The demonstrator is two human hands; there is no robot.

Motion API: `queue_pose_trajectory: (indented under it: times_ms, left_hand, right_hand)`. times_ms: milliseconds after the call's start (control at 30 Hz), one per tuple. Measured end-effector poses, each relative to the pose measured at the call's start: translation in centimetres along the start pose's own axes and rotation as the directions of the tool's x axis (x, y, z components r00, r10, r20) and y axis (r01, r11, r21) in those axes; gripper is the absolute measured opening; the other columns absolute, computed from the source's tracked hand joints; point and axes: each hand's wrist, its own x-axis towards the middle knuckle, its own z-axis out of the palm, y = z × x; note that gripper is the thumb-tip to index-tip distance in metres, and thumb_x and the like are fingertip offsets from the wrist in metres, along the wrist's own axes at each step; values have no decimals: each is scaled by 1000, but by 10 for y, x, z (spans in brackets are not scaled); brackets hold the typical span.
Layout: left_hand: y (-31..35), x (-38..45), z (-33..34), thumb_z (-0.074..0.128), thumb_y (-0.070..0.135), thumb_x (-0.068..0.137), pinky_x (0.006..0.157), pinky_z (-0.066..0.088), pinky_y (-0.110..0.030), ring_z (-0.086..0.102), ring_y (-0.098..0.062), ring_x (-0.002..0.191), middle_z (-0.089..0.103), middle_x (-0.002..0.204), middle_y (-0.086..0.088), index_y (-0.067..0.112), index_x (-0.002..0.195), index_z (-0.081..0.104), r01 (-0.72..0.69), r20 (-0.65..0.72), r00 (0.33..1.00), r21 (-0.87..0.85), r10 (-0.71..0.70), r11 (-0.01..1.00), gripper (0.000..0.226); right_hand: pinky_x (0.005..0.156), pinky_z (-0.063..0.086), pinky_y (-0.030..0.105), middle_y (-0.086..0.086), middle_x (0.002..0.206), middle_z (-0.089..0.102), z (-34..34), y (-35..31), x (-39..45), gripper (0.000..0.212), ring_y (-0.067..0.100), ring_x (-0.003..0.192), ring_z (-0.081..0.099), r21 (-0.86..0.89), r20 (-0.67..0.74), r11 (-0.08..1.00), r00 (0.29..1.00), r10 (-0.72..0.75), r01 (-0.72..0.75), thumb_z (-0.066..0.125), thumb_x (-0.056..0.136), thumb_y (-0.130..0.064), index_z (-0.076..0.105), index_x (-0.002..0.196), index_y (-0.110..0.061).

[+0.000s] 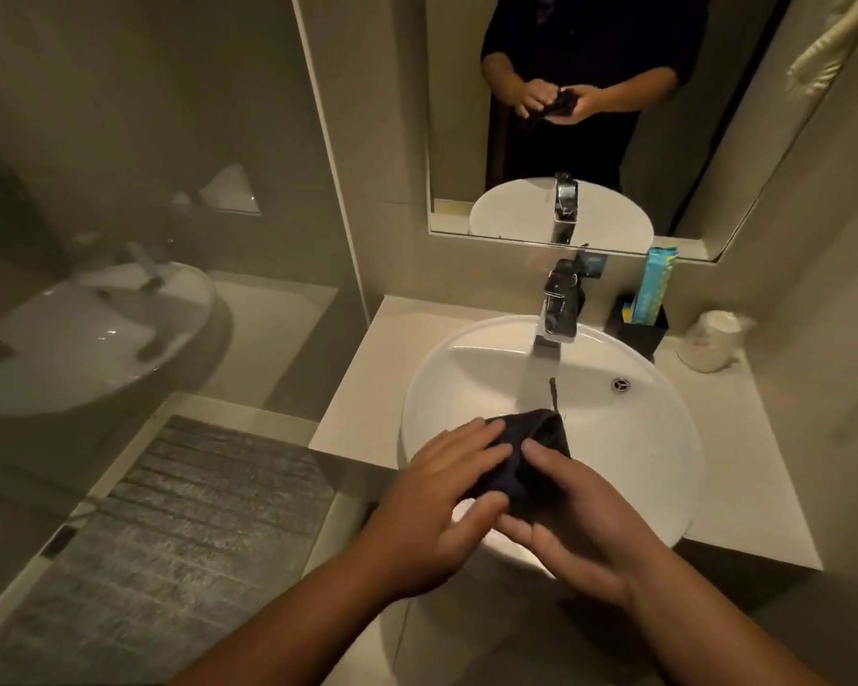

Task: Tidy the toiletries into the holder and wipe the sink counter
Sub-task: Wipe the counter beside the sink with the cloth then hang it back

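Both my hands hold a dark cloth (533, 438) over the near rim of the white round basin (630, 453). My left hand (442, 497) lies on the cloth's left side with the thumb under it. My right hand (565, 522) grips it from the right and below. A loose thread hangs up from the cloth's far edge. At the back right of the pale counter (367, 373) stands a black holder (637, 334) with a blue-green tube (655, 284) upright in it.
A chrome tap (560, 304) rises behind the basin. A crumpled white bag (712, 341) sits on the counter's far right. The mirror (590, 116) above reflects a person in dark clothes. A glass panel (144, 190) stands to the left, with a grey mat (179, 527) on the floor.
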Motion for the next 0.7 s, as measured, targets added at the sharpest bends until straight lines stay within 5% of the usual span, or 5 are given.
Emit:
queue_pose_trajectory:
  times_ms: [100, 233, 433, 600, 700]
  left_hand:
    - [-15, 13, -12, 47, 44, 88, 112, 29, -24, 37, 6, 131, 44, 143, 17, 48, 127, 42, 244, -74, 960, -259, -271, 935, 39]
    - [-34, 31, -25, 55, 43, 86, 110, 39, -38, 51, -4, 123, 56, 135, 8, 29, 132, 50, 465, 282, 880, -345, -382, 815, 48]
    - [-27, 37, -34, 63, 16, 89, 84, 50, -24, 64, -4, 92, 71, 96, 9, 21, 99, 70, 325, 163, 944, -291, -288, 900, 13]
    - [-15, 40, -33, 61, 27, 91, 75, 43, -17, 53, -3, 86, 60, 93, 10, 25, 103, 68, -2, 70, 998, 113, -6, 994, 14]
    - [-9, 44, -31, 58, 30, 91, 70, 44, -23, 49, -6, 86, 60, 92, 4, 22, 109, 65, -188, 128, 978, 203, 164, 961, 21]
  right_hand:
    - [76, 60, 42, 15, 114, 72, -14, -4, -3, 38, 32, 104, 69, -20, 3, 999, 999, -43, 43, 77, 71, -23, 72, 108, -15]
    - [74, 59, 42, 15, 117, 70, -28, -6, -5, 67, 31, 103, 69, -62, 117, 995, 990, -75, 82, 95, 44, -31, 74, 106, -17]
    - [82, 56, 46, 14, 123, 67, -47, -7, -11, 81, 31, 110, 65, -175, 156, 979, 985, -80, 107, 94, 48, -36, 65, 121, -17]
    - [84, 58, 38, -9, 138, 46, -59, -16, -18, 109, 28, 118, 60, -451, 12, 864, 970, -245, 224, 91, 39, -55, 33, 131, -61]
    - [87, 58, 37, -20, 138, 34, -61, -21, -25, 103, 22, 123, 50, -624, -46, 746, 941, -336, 235, 87, 43, -62, 26, 125, -73]
